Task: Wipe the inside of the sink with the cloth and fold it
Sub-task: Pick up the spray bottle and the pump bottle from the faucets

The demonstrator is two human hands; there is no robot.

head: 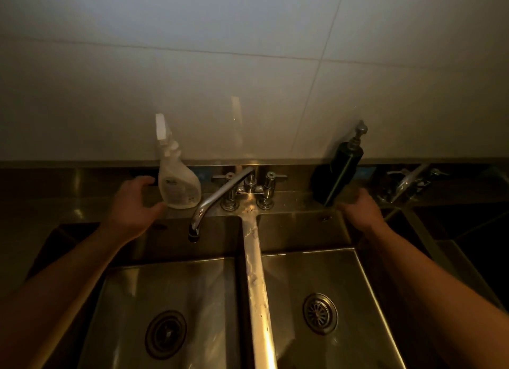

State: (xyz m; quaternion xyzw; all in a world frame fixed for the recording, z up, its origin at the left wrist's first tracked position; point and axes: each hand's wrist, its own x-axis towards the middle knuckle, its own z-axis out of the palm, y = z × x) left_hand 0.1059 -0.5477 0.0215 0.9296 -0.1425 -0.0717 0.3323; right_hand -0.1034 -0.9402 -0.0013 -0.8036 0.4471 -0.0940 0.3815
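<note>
Two hands are hovering over the sink [255, 272], at its back ledge: left hand [135, 206] spread, empty, just beside the sprayer [179, 186]; right hand [358, 207] at the pump [334, 173], fingers hidden, grip unclear. Cloth isn't showing. Basins are lying below both.

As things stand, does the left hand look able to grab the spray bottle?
Probably yes: the left hand hovers open beside the spray bottle, thumb near its base, with nothing between them; the faucet sits on the bottle's other side.
</note>
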